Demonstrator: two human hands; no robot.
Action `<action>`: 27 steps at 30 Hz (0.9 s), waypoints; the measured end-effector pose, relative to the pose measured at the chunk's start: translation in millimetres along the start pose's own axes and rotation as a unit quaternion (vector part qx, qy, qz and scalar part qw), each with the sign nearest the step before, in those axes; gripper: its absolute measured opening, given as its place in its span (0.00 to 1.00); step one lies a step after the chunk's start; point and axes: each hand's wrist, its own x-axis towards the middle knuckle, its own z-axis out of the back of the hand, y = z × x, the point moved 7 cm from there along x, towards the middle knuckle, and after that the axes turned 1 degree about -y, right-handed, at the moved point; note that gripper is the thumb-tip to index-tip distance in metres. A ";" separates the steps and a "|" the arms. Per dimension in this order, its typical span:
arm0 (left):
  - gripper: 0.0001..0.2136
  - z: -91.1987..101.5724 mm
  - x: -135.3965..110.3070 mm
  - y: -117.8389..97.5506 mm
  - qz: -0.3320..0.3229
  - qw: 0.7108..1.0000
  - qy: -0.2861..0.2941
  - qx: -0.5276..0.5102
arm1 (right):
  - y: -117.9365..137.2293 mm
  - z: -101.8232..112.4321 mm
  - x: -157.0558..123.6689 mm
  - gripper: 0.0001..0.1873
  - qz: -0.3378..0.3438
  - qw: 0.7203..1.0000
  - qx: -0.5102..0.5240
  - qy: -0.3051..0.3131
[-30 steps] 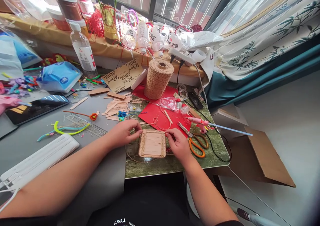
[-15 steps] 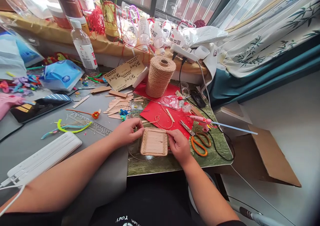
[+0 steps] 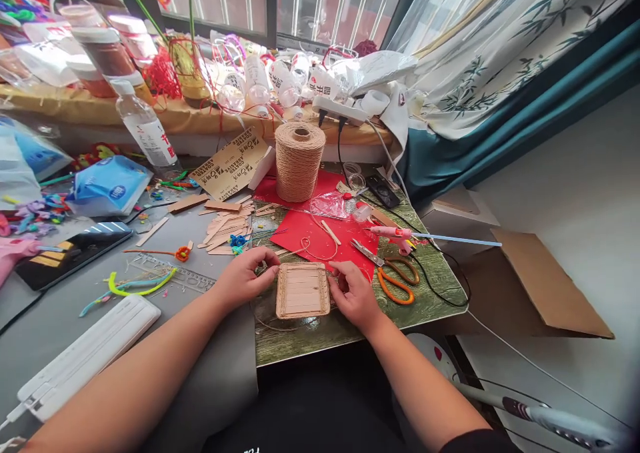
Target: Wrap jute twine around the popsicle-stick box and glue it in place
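Note:
A small square craft-stick panel [image 3: 302, 293], edged with twine on its sides, is held a little above the front of the green wood-patterned board. My left hand [image 3: 250, 276] pinches its upper left corner between thumb and forefinger. At the upper right edge, my right hand [image 3: 354, 295] has its bent fingers closed on the panel's rim. A strand of twine [image 3: 270, 323] curves out below the left side. Orange-handled scissors [image 3: 397, 283] and a pink glue gun [image 3: 393, 233] lie to the right of my right hand.
Behind the panel stands a large twine spool [image 3: 299, 163] on red paper [image 3: 300, 236]. Loose craft sticks [image 3: 227, 229] and a clear ruler [image 3: 193, 278] lie left. A white power strip [image 3: 90, 356] is by my left forearm; a bottle [image 3: 150, 136] stands farther back.
The view has shifted slightly, so the scene sits differently in frame. The panel has tipped a little, and my right fingers have curled more at its edge. Both hands stay at the panel.

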 end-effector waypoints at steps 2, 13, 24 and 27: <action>0.07 -0.3 -0.2 0.2 -0.007 1.000 -0.005 -0.002 | -6.9 9.7 -3.0 0.14 -0.025 1.000 0.005 -0.013; 0.08 1.0 -0.2 -4.7 -0.052 0.999 -0.011 -0.009 | 5.8 63.0 -6.0 0.16 -0.258 0.905 0.337 -0.021; 0.50 -11.5 -10.5 -36.7 -0.163 0.982 0.094 0.003 | 38.0 83.1 4.6 0.16 -0.246 0.863 0.439 -0.027; 0.56 -23.3 -12.9 -41.1 -0.157 0.978 0.129 0.048 | 22.5 99.4 3.9 0.14 -0.250 0.858 0.441 -0.086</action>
